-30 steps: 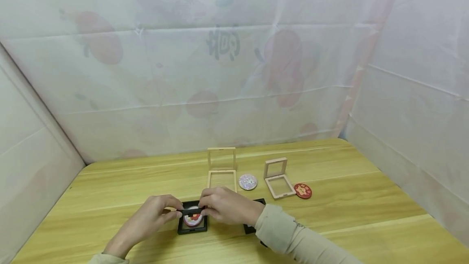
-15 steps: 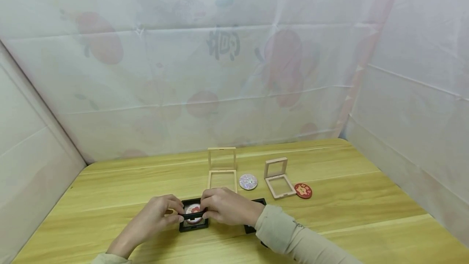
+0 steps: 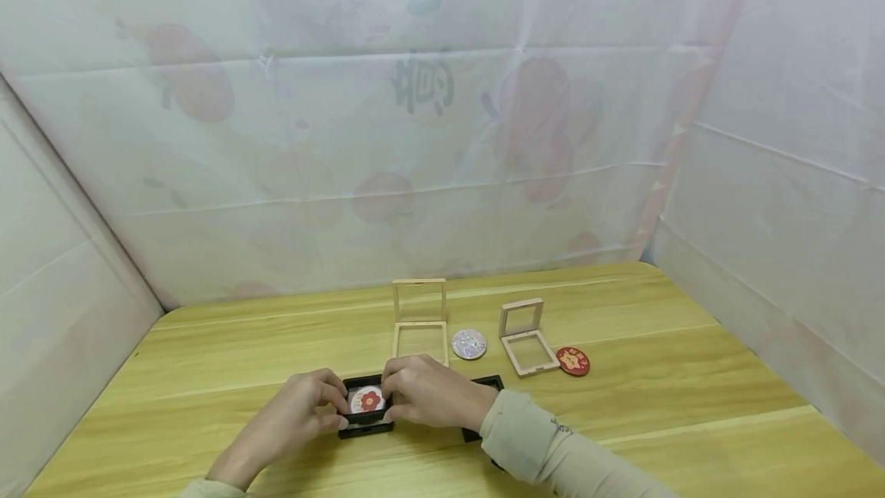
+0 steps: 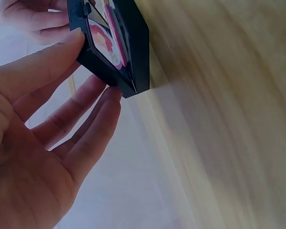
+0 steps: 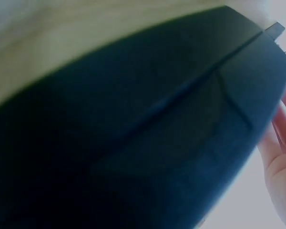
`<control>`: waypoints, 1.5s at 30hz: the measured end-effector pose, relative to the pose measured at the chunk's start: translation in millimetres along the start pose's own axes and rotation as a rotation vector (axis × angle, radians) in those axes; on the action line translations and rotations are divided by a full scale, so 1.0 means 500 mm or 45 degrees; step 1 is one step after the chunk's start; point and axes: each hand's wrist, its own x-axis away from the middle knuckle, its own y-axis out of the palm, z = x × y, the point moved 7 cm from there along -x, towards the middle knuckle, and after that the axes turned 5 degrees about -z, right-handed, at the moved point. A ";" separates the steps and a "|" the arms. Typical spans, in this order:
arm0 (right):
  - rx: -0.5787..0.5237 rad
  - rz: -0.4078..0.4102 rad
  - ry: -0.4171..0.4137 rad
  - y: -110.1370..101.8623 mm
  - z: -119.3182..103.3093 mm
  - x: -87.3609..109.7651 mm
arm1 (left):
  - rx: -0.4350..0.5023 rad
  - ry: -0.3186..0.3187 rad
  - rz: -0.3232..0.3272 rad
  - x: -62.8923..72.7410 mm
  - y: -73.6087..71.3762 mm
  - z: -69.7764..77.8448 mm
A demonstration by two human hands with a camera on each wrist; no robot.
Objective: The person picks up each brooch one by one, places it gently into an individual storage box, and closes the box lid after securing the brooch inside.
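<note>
A small black display frame (image 3: pixel 366 430) stands on the table in front of the person, its hinged lid tilted partway over the base. Inside lies a round badge (image 3: pixel 369 400) with a red flower on white; its pink edge shows through the gap in the left wrist view. My left hand (image 3: pixel 296 410) pinches the lid's left side, with the thumb (image 4: pixel 50 59) on the lid's face. At the lid's other side, my right hand (image 3: pixel 430 392) holds on with thumb and fingers. In the right wrist view only some fingers (image 5: pixel 281 157) appear.
Another black frame (image 3: pixel 492 381) lies partly beneath the right forearm and fills the right wrist view. Farther back, two pale frames, one yellowish (image 3: pixel 420 323) and one pinkish (image 3: pixel 529 352), stand with lids raised. Beside them lie a glittery round badge (image 3: pixel 469 344) and a red one (image 3: pixel 573 360).
Between both hands the black frame's lid has swung down toward the person, over the badge. The hands have shifted only slightly; the other frames and badges stay put.
</note>
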 end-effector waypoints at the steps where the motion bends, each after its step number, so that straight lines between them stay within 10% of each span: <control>1: 0.000 0.001 0.006 0.001 0.000 0.000 | -0.014 0.000 -0.003 0.000 0.001 0.001; 45: 0.223 -0.046 0.020 0.010 -0.014 -0.006 | -0.190 0.011 0.025 0.003 0.020 0.011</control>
